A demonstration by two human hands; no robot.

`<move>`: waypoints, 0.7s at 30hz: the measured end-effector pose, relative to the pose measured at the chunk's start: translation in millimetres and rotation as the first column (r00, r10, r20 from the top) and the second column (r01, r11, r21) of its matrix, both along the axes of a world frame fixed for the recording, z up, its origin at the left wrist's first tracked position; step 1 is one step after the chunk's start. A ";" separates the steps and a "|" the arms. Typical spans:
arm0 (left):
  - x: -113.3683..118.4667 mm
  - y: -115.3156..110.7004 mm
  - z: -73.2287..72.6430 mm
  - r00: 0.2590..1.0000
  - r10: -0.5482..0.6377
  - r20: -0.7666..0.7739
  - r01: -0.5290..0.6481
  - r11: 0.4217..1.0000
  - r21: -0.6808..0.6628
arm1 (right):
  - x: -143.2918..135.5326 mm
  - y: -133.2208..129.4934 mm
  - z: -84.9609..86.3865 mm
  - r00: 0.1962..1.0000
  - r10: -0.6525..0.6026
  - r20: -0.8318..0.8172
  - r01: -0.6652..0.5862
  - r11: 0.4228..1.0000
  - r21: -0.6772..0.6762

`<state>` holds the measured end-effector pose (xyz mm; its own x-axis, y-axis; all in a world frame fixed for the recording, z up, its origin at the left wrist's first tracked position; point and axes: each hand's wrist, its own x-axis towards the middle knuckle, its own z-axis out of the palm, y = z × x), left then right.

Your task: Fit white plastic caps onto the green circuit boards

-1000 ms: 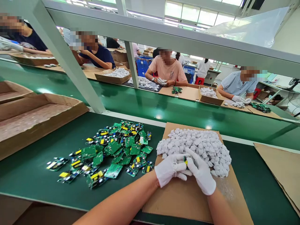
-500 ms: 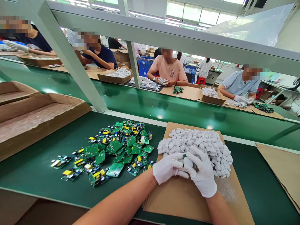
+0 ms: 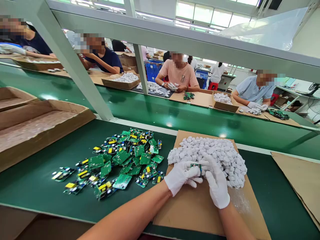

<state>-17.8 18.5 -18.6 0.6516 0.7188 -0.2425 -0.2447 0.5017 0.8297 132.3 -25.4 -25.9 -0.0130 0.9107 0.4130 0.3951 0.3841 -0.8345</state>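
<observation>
My left hand (image 3: 183,176), in a white glove, is closed on a small green circuit board (image 3: 196,166) above a cardboard sheet (image 3: 187,210). My gloved right hand (image 3: 217,181) is beside it, its fingers apart and the fingertips close to the board's right side; nothing shows in its palm. Behind both hands lies a big pile of white wrapped pieces (image 3: 210,148) on the cardboard. To the left, a loose heap of green circuit boards (image 3: 125,156) with yellow and blue parts covers part of the dark green table.
Open cardboard trays (image 3: 50,123) stand at the left. More cardboard (image 3: 300,180) lies at the right edge. A slanted metal post (image 3: 75,66) and a crossbar frame the bench. Across a green strip (image 3: 160,113), several people work with gloved hands.
My right hand has drawn slightly back from my left hand and opened. More of the green board now shows in my left fingers. The view has shifted slightly.
</observation>
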 end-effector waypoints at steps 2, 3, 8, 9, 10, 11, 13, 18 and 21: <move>-0.4 0.4 0.3 0.999 0.013 -0.034 -0.012 0.999 0.042 | -2.9 1.5 -1.4 0.999 -0.011 -0.051 0.007 0.997 -0.073; -0.4 0.4 0.3 0.999 0.010 -0.043 -0.007 0.998 0.060 | -4.5 2.5 -1.5 0.999 0.001 -0.035 -0.005 0.992 -0.123; 0.2 0.1 0.3 0.979 -0.107 0.171 0.113 0.993 -0.024 | -6.6 4.9 4.4 0.999 0.004 -0.035 -0.014 0.953 -0.303; 0.2 0.0 0.4 0.973 -0.099 0.210 0.109 0.993 -0.035 | -6.0 4.8 5.8 0.998 -0.011 -0.067 -0.010 0.952 -0.305; 0.1 -0.2 0.5 0.971 -0.083 0.222 0.091 0.995 -0.027 | -5.6 4.7 6.9 0.995 -0.019 -0.100 -0.013 0.953 -0.301; 0.0 -0.5 0.9 0.974 -0.065 0.216 0.067 0.998 -0.003 | -5.5 4.6 7.5 0.992 -0.020 -0.128 -0.020 0.953 -0.302; -0.4 -1.3 2.3 0.981 -0.063 0.185 0.050 0.996 0.075 | -6.4 4.6 7.3 0.989 -0.026 -0.147 -0.021 0.952 -0.305; -1.2 -2.7 7.1 0.992 -0.101 0.071 0.084 0.975 0.206 | -8.8 5.4 4.7 0.999 -0.006 -0.047 -0.010 0.943 -0.332; -1.5 -2.6 8.9 0.995 -0.075 0.061 0.063 0.982 0.177 | -7.7 5.1 6.9 0.988 0.043 -0.148 -0.092 0.936 -0.340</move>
<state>-19.3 15.9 -9.7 0.7119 0.6987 -0.0712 -0.2726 0.3684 0.8888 124.7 -20.4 -19.0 -0.0456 0.9961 0.0758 0.2519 0.0849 -0.9640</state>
